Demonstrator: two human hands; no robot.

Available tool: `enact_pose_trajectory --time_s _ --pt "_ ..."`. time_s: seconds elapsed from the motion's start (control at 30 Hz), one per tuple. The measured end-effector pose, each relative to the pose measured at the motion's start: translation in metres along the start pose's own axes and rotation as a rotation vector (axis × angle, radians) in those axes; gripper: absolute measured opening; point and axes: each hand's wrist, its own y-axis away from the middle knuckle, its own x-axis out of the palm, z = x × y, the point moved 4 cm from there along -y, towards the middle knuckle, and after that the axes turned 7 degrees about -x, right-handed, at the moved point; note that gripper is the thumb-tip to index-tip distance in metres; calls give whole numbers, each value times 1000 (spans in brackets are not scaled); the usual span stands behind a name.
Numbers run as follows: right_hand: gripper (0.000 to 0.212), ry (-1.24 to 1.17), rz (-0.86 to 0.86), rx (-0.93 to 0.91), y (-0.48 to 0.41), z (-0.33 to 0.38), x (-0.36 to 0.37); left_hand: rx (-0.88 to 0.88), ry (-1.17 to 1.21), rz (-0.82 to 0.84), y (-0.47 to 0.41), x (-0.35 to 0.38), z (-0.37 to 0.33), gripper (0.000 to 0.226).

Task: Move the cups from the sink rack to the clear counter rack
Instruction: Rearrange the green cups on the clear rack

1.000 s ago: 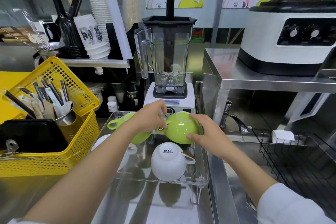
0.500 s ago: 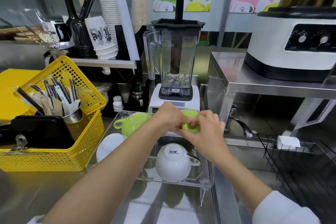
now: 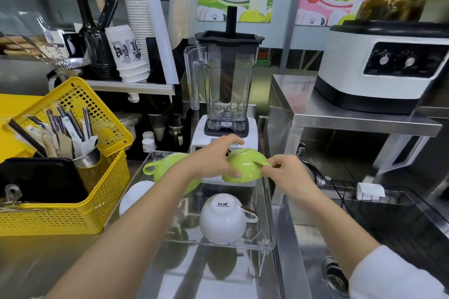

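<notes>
Both hands hold an upside-down green cup over the back right of the clear counter rack. My left hand grips its left side, thumb under the rim. My right hand pinches its handle on the right. Inside the rack, a second green cup lies upside down at the back left, a white cup marked YAMI stands upside down at the front right, and another white cup sits at the front left, partly hidden by my left arm. The black wire sink rack is to the right.
A blender stands just behind the clear rack. A yellow basket with cutlery and a black tray sits to the left. A tap and steel shelf with a white appliance are at the right. The sink drain is below.
The green cup has been turned in my hands: it now tilts mouth down with its base up. My right hand has shifted from the cup's body to its handle. The view moved slightly.
</notes>
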Motion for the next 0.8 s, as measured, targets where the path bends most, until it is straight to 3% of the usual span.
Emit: enact_pose_trajectory --time_s 0.07,0.2,0.43,0.57,0.8 --pt "11 -2 52 -14 -2 -1 -4 -41 -75 55 -2 4 7 86" --pt "11 -4 132 -24 -7 -7 -10 -57 -114 89 -7 17 16 99" --pt "7 -79 97 28 -21 -25 -14 -115 52 -75 -7 22 19 93" --pt "8 7 126 10 -29 -32 -4 -158 -102 -216 -4 26 17 97" --pt "10 275 184 -94 -38 -38 16 -244 -280 -260 1 31 14 93"
